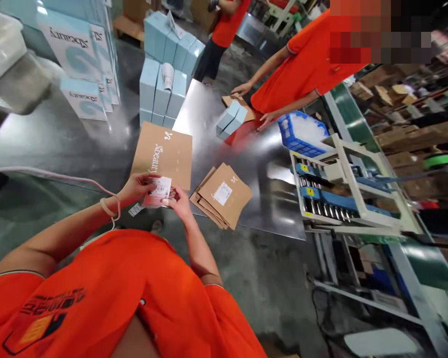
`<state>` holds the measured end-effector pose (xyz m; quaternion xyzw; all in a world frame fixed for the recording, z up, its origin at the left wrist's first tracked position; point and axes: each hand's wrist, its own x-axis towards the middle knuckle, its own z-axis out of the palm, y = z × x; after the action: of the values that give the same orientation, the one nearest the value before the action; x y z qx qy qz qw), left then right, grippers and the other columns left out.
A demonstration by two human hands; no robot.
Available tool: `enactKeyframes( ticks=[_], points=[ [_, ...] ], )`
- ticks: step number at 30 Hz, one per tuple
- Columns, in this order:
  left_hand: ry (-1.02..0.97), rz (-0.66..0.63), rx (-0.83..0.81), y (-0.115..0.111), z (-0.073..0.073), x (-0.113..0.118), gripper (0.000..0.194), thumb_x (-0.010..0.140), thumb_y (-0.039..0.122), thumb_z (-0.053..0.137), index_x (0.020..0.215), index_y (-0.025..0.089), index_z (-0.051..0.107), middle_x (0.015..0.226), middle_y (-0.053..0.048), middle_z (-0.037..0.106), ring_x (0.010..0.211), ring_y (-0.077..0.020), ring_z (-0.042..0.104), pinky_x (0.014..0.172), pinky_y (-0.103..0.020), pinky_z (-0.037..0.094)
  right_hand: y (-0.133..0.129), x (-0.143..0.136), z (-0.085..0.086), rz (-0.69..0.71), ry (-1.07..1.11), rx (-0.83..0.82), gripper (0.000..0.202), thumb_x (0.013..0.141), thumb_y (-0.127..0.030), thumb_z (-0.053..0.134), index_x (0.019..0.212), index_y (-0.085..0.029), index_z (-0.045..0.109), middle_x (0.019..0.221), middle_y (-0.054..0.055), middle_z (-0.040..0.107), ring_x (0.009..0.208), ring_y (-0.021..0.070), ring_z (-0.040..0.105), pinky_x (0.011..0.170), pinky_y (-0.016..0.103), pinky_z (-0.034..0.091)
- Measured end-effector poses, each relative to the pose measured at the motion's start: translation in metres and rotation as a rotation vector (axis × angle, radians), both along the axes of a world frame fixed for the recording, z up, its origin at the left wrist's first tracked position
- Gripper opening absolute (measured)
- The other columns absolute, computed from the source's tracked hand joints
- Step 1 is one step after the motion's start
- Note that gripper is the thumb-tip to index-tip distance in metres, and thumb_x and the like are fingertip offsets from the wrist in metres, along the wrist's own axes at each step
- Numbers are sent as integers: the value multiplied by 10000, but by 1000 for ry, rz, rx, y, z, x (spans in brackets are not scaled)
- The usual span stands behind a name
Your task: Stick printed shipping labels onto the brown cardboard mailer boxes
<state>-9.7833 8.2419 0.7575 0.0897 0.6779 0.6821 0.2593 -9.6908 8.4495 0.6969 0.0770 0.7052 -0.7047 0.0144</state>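
Note:
A white printed label is pinched at its left side by my left hand and at its right side by my right hand. Both hands are over the lower edge of a flat brown cardboard mailer with white lettering, which lies on the metal table. Right of it lies a small stack of brown mailers; the top one bears a white label. A thin white cord loops by my left wrist. Below my left hand, another label strip hangs near the table edge.
Light blue boxes stand stacked beyond the mailer, with more printed boxes at the left. Across the table a person handles a brown mailer beside small blue boxes. A blue crate and roller conveyor are at the right.

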Motion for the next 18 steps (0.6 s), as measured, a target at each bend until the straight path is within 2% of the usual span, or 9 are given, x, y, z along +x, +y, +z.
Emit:
enactKeyframes(
  ticks=[3, 6, 10, 14, 16, 18],
  points=[
    [-40, 77, 18, -9, 2, 3, 676, 593, 454, 1026, 1141, 91, 872, 1001, -108, 820, 865, -230, 716, 816, -353, 595, -23, -11, 2, -16, 28, -167, 685, 617, -463, 1036, 1176, -247, 703, 1026, 43, 819, 918, 230, 759, 790, 330, 623],
    [-87, 118, 60, -13, 0, 10, 628, 566, 361, 997, 1120, 91, 878, 977, -94, 824, 845, -222, 716, 806, -343, 592, -28, -18, 7, -117, 61, -210, 655, 669, -467, 1001, 1192, -271, 659, 924, -9, 785, 769, 182, 715, 722, 306, 613],
    [-147, 136, 120, -13, 0, 17, 672, 506, 349, 1028, 1109, 94, 877, 1026, -111, 841, 875, -243, 743, 832, -365, 615, -33, -24, 12, -137, 51, -138, 408, 743, -404, 919, 1054, -259, 699, 770, -54, 697, 626, 129, 599, 595, 241, 510],
    [-226, 130, 95, -10, -1, 16, 614, 435, 319, 1068, 969, 95, 864, 909, -93, 826, 826, -244, 743, 817, -356, 612, -36, -24, 11, -144, -12, -79, 276, 738, -371, 865, 945, -242, 736, 646, -62, 622, 567, 129, 507, 544, 245, 448],
    [-211, 116, 54, -8, -5, 14, 587, 441, 337, 1065, 935, 102, 854, 883, -94, 819, 812, -253, 741, 790, -358, 606, -36, -22, 8, -188, -30, -6, 236, 755, -388, 837, 927, -245, 762, 569, -77, 538, 529, 143, 476, 535, 269, 451],
    [-172, 97, 29, -4, -12, 12, 574, 475, 374, 1050, 948, 119, 847, 908, -109, 826, 824, -263, 743, 777, -365, 606, -35, -17, 4, -248, -2, 112, 200, 789, -405, 806, 920, -255, 788, 575, -61, 554, 549, 173, 527, 585, 311, 514]
  ],
)
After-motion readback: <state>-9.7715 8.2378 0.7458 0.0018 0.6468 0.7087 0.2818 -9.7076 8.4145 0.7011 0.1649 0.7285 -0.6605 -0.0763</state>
